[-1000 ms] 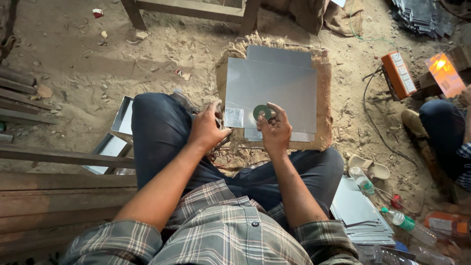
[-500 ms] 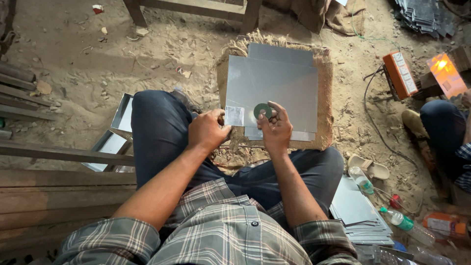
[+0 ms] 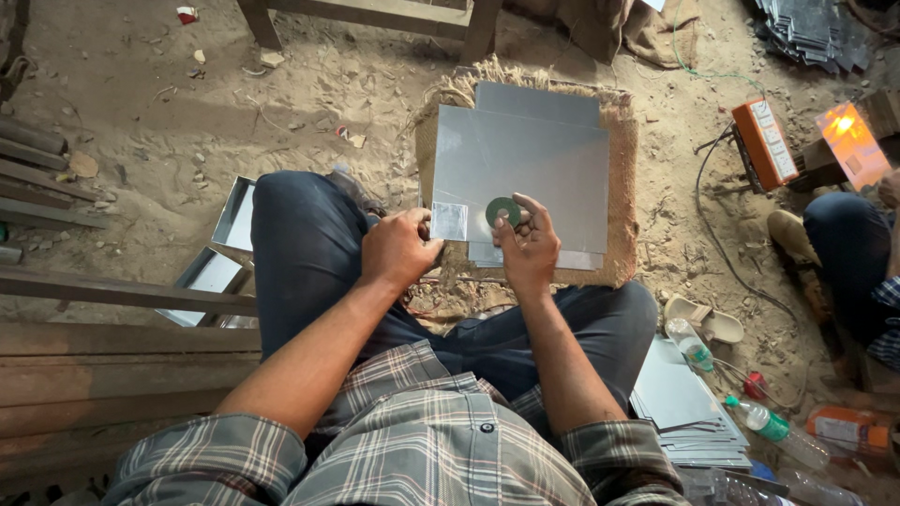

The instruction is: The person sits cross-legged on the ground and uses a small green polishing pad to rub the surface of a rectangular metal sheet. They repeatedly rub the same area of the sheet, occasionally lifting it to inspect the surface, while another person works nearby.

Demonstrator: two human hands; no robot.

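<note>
My right hand [image 3: 531, 251] holds a small green ring-shaped roll [image 3: 503, 211] up by its fingertips. My left hand [image 3: 397, 249] pinches a short, shiny strip [image 3: 448, 221] that stretches from the roll towards the left. Both hands hover over the near edge of a flat grey metal sheet [image 3: 525, 155]. The sheet lies on a frayed burlap mat [image 3: 624, 201] on the sandy ground. My knees in dark trousers flank the mat's near side.
Wooden planks [image 3: 84, 351] lie at the left, beside folded metal trays [image 3: 217, 262]. A stack of metal sheets [image 3: 684, 403] and plastic bottles [image 3: 771, 426] sit at the lower right. An orange box [image 3: 764, 141], a sandal [image 3: 705, 320] and another seated person's leg [image 3: 848, 239] are at the right.
</note>
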